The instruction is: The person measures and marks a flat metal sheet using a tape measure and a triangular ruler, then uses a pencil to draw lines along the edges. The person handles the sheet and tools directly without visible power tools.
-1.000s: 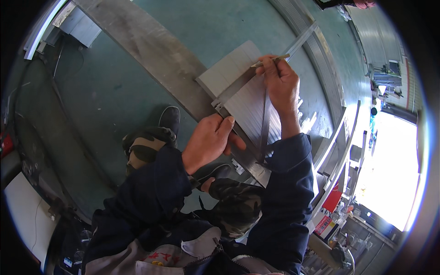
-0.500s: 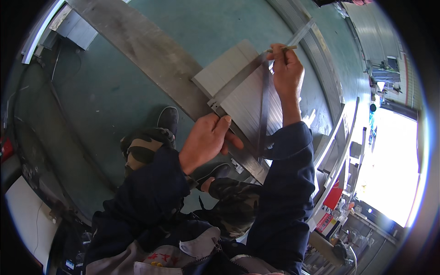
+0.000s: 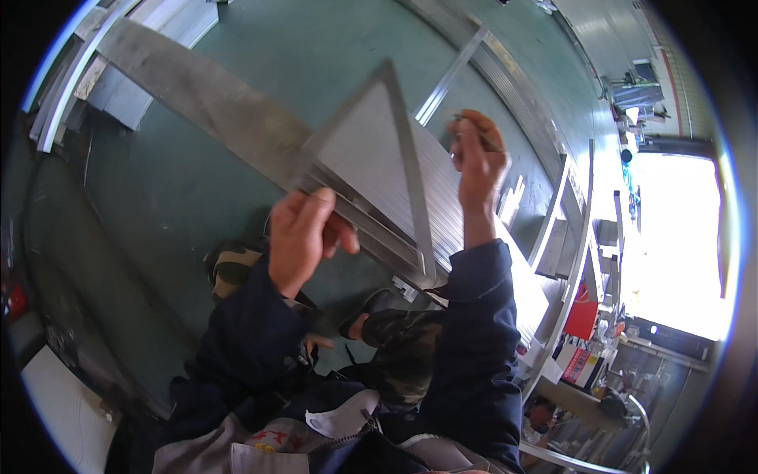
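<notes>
My left hand (image 3: 304, 237) grips one corner of a large triangular metal square (image 3: 409, 178) and holds it up, tilted, above a ribbed grey metal panel (image 3: 462, 229) that lies on the green floor (image 3: 189, 197). My right hand (image 3: 478, 162) is raised beside the square's right edge, apart from it. Its fingers are pinched on a thin pencil-like tool (image 3: 483, 139). Both forearms are in dark blue sleeves.
A long grey steel plate (image 3: 189, 83) runs diagonally across the floor behind the panel. A thin pale metal strip (image 3: 450, 79) lies further back. My feet in camouflage shoes (image 3: 233, 268) stand beside the panel. Metal racks and red boxes (image 3: 583, 312) line the right side.
The square lay flat on the panel with both hands pressing it. My left hand has since lifted it toward me, and my right hand has come up off the panel's far edge.
</notes>
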`<state>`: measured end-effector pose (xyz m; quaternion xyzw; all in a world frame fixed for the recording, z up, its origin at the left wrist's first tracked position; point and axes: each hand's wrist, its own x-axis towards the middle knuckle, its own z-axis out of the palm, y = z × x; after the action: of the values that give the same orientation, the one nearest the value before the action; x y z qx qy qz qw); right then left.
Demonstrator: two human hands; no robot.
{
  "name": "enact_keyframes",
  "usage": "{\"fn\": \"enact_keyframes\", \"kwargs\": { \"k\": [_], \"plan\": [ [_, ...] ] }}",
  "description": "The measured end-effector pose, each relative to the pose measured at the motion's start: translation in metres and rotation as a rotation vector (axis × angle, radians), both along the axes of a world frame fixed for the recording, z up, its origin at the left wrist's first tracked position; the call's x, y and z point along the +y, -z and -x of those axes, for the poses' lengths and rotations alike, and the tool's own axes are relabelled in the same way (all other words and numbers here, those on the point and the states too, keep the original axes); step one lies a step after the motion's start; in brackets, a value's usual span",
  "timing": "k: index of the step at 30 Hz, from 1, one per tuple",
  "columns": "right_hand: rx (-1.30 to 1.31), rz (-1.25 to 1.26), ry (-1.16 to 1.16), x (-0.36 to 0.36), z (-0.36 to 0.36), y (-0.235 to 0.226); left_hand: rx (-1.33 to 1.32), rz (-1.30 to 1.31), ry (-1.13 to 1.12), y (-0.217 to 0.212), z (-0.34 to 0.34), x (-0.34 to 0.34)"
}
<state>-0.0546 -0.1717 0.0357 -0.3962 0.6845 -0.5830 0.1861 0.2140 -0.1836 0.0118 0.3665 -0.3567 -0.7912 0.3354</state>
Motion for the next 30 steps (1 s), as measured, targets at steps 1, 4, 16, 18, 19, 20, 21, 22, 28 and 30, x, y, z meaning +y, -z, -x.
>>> {"fn": "enact_keyframes", "kwargs": {
  "k": [1, 4, 16, 18, 19, 20, 21, 22, 28, 30],
  "plan": [
    [-0.017, -0.024, 0.019, -0.002, -0.005, 0.007, 0.027, 0.072, -0.085, 0.000, -0.001, -0.003],
    [-0.031, -0.093, -0.025, -0.010, -0.017, 0.025, 0.091, 0.073, -0.270, 0.003, -0.002, -0.027],
    [0.206, -0.152, -0.001, -0.020, -0.038, 0.042, 0.327, 0.251, -0.552, -0.015, 0.030, -0.105],
    [0.230, -0.166, -0.004, -0.019, -0.037, 0.042, 0.333, 0.206, -0.544, -0.008, 0.029, -0.107],
    [0.241, -0.167, -0.007, -0.019, -0.036, 0.043, 0.335, 0.185, -0.540, -0.007, 0.028, -0.107],
    [0.252, -0.167, -0.010, -0.018, -0.035, 0.043, 0.330, 0.191, -0.539, -0.006, 0.026, -0.107],
    [0.255, -0.166, -0.016, -0.018, -0.035, 0.043, 0.328, 0.196, -0.538, -0.005, 0.026, -0.108],
    [0.258, -0.164, -0.023, -0.018, -0.034, 0.043, 0.327, 0.202, -0.538, -0.005, 0.025, -0.109],
    [0.170, -0.201, 0.007, -0.017, -0.037, 0.040, 0.328, 0.182, -0.549, -0.001, 0.024, -0.110],
    [0.172, -0.195, 0.012, -0.017, -0.037, 0.041, 0.332, 0.171, -0.555, -0.003, 0.026, -0.109]
  ]
}}
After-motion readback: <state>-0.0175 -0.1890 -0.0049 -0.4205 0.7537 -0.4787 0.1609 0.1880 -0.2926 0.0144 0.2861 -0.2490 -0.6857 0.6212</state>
